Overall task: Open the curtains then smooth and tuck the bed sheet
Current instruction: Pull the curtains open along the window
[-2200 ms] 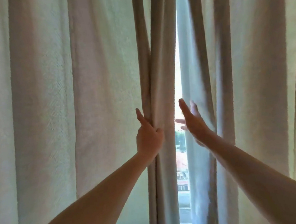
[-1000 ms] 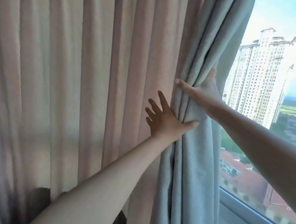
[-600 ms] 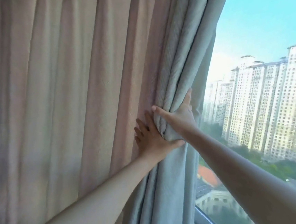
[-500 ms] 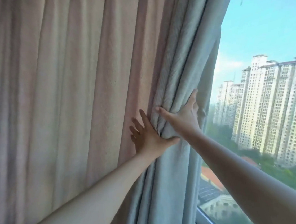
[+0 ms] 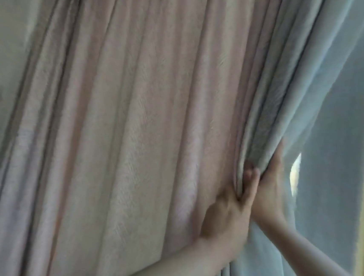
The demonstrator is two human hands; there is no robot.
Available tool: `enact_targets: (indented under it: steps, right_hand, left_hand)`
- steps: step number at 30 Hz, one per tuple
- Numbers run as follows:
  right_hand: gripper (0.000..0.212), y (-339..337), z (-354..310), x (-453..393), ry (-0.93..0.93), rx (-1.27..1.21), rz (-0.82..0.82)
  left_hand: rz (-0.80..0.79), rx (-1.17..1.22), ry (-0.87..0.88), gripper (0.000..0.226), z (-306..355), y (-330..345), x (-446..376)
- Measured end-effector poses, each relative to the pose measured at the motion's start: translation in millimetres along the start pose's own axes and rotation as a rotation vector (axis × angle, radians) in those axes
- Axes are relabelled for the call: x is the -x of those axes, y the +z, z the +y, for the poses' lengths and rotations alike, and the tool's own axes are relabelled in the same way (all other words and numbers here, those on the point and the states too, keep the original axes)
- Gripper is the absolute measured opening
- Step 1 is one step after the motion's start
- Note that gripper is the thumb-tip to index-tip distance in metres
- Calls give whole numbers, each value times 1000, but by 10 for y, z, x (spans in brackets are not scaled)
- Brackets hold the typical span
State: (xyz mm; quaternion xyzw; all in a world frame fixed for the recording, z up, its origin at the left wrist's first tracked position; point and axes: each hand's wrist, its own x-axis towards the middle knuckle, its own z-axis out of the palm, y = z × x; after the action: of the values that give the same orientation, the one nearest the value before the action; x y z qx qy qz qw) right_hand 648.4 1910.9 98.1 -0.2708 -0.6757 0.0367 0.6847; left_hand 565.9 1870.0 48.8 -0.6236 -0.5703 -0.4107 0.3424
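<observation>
Head view: pleated, woven curtain [image 5: 132, 142]; both hands bunching.

Curtain [image 5: 132, 142] pale pink front, grey-blue lining [image 5: 304, 81].

Nothing readable is showing anywhere: no text, label, brand, number or sign is appearing on the curtain [image 5: 132, 142], and the whole view is blurring with motion.
</observation>
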Motion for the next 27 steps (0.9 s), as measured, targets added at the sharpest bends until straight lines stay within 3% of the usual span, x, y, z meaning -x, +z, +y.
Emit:
enact_targets:
  steps: [2,3,7,9,10,12,14,16,19,27]
  right_hand:
    - [75,778,112,-64,15,-108,51]
    - [76,1125,140,-117,25,-162,50]
    - [70,2865,-49,-107,99,-329,-171]
    - [65,3844,-372,-134,75,-301,-418]
    - [64,4255,-539,-197,26,-211,-605]
    - [65,4960,-1049,-191,-159,52,-1058]
    - [70,5214,-1341,-82,-313,199,-1340]
    - [72,5299,-1437,40,-320,118,-1366]
    - [66,5165,-1310,20,-316,84,-1271]
    - [61,3691,-610,-457,-156,189,-1017]
  left_hand:
    - [-69,-187,46,86,-652,155,-11]
    - [-27,-246,37,83,-961,252,-51]
    - [-97,-395,-151,74,-2504,261,-160]
    - [-212,-412,-341,77,-3485,100,-170]
    - [-164,-421,-422,77,-3966,10,-192]
    - [-228,-314,-740,71,-4864,-384,-205]
    - [-285,-186,-1047,69,-5323,-714,-256]
    - [-358,-365,-1230,77,-5502,-878,-328]
    - [-407,-521,-1117,82,-5386,-751,-394]
    - [-166,-2,-629,56,-3782,43,-685]
